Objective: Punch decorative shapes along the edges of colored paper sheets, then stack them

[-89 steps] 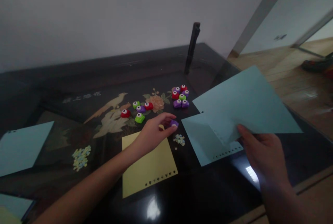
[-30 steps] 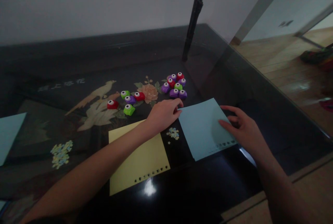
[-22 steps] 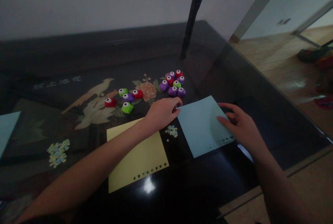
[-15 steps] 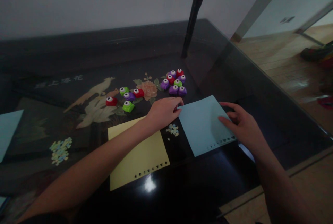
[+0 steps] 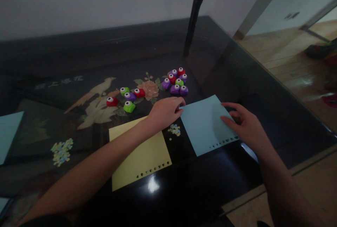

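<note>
Blue paper (image 5: 204,125) lay flat on the dark glass-topped table (image 5: 237,76), pinned between the person's two hands. The right hand (image 5: 243,125) rested on the sheet's right edge, fingers spread loosely and pressing down rather than gripping. The left hand (image 5: 164,111) reached across from the other side, fingers curled and its fingertips touching the sheet's far-left corner; whether it pinched anything small there could not be told. A row of small punched holes ran along the sheet's near edge, which slanted up toward the right. The sheet lay directly between the hands, so each was about equally close to it, the right one covering more of it.

Just left of the blue sheet, below the left hand, lay a small heap of punched paper bits (image 5: 174,129). Under the left forearm lay a yellow sheet (image 5: 134,156) with its own row of holes along its near edge. Beyond the hands sat a tight cluster of small paper punches (image 5: 176,81) in purple, red and green, and a looser group (image 5: 125,99) farther left. A second scatter of paper bits (image 5: 61,148) lay well to the left, near another blue sheet (image 5: 9,134) at the table's edge. A dark upright post (image 5: 194,16) stood at the back.
</note>
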The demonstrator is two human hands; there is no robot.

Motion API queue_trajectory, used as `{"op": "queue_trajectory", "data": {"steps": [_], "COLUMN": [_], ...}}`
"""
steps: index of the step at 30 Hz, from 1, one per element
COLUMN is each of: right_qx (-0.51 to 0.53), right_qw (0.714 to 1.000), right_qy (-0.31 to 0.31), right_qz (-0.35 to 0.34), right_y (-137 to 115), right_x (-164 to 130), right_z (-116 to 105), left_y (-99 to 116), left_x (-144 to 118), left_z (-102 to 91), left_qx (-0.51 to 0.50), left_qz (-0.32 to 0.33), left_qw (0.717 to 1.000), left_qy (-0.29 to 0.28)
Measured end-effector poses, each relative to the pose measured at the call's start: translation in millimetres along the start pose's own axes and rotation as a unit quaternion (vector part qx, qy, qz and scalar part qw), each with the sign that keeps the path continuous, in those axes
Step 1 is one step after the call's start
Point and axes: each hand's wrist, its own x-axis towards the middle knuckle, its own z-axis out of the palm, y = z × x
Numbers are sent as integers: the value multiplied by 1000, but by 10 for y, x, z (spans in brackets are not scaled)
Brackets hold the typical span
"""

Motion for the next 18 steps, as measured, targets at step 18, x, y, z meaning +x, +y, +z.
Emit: {"op": "queue_trajectory", "data": {"steps": [18], "right_qx": [-65], "right_qw": [997], "right_qy": [32], "right_qz": [-5], "right_y": [-15], "right_x": [-6], "right_z": [55], "left_y": [-33], "left_x": [-2], "left_z": [17], "left_qx": [-15], "left_qz": [8], "left_qw": [1000], "left_qy": [11]}}
